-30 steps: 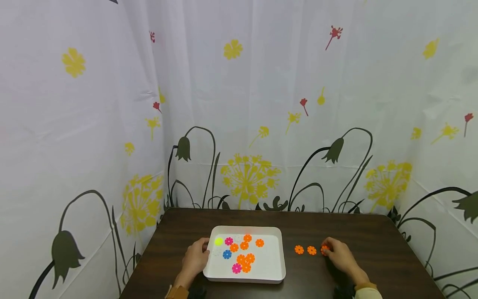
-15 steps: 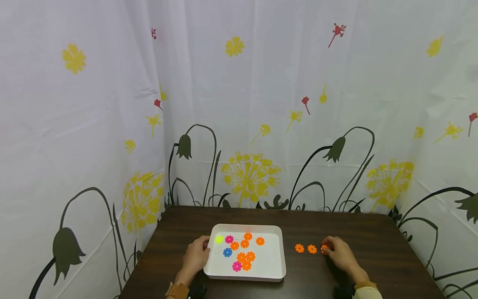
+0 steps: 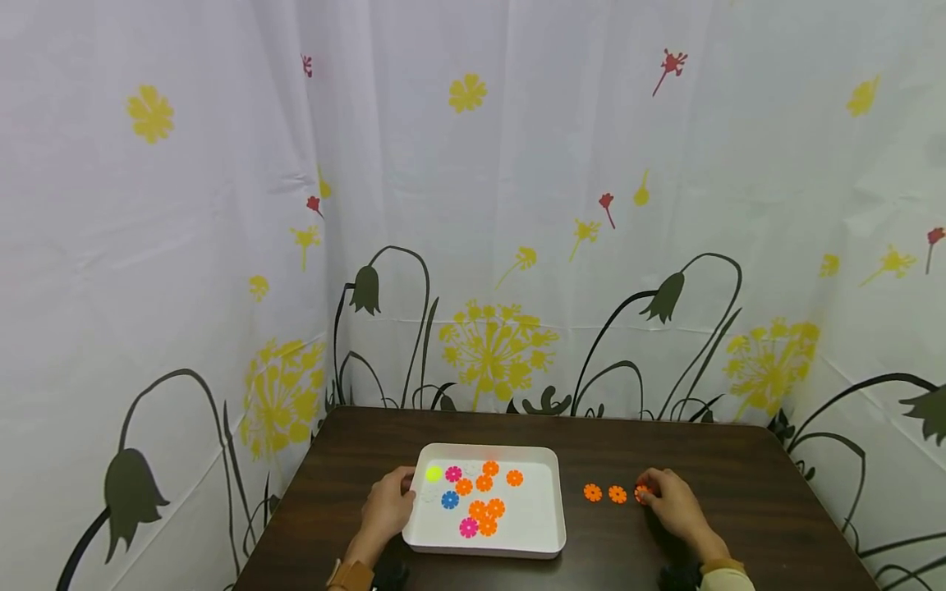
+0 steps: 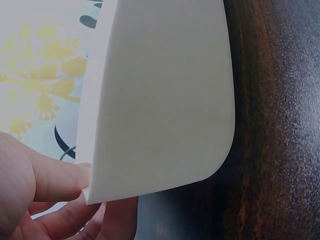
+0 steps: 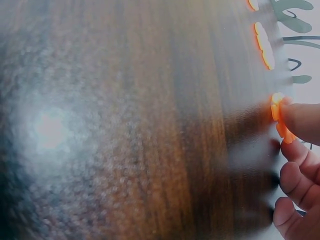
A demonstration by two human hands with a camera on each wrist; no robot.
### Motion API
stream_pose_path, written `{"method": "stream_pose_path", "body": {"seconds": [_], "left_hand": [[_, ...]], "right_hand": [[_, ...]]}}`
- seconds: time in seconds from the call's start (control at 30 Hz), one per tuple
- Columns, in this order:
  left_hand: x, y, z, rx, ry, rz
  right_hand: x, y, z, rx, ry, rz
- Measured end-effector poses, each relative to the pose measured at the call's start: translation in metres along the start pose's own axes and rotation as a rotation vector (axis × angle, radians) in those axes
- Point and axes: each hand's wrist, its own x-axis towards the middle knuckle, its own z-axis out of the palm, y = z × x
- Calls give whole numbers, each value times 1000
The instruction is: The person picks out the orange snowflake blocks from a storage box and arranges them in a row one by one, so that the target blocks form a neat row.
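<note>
Left hand is holding a white tray while right hand is pinching an orange flower disc

The left hand [image 3: 388,502] is gripping the white tray [image 3: 528,519] at its left edge; in the left wrist view the thumb is pressing at the rim, and the fingers are showing beyond the tray's corner, partly hidden by it. The tray is sitting flat on the dark wood-grain table [image 3: 591,443].

The right hand [image 3: 674,502] is pinching the orange flower disc [image 3: 640,494] between thumb and fingertip, the other fingers curling just beside it. This disc is forming the right end of a short row to the right of the tray; whether it is fully touching the table is staying unclear. A middle orange disc [image 3: 617,494] and a left orange disc [image 3: 592,492] are lying next to it, all three standing apart.

Inside the tray, a yellow-green disc [image 3: 433,474] is lying near the far left corner, with an upper pink disc [image 3: 453,474] just beside it and a blue disc [image 3: 450,500] nearer the person. A lower pink disc [image 3: 469,527] is lying against a cluster of orange discs [image 3: 488,527], while more orange ones are scattering toward the far side.

Behind the table, a flower-print curtain [image 3: 562,148] is hanging.
</note>
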Motion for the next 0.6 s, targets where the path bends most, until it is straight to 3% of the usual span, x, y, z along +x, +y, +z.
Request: {"method": "stream_pose_path", "body": {"seconds": [0.4, 0.6], "left_hand": [[4, -1, 1, 25, -15, -9], [4, -1, 0, 18, -18, -7]], "right_hand": [[-1, 2, -5, -15, 6, -2], [3, -13, -12, 6, 33, -28]]}}
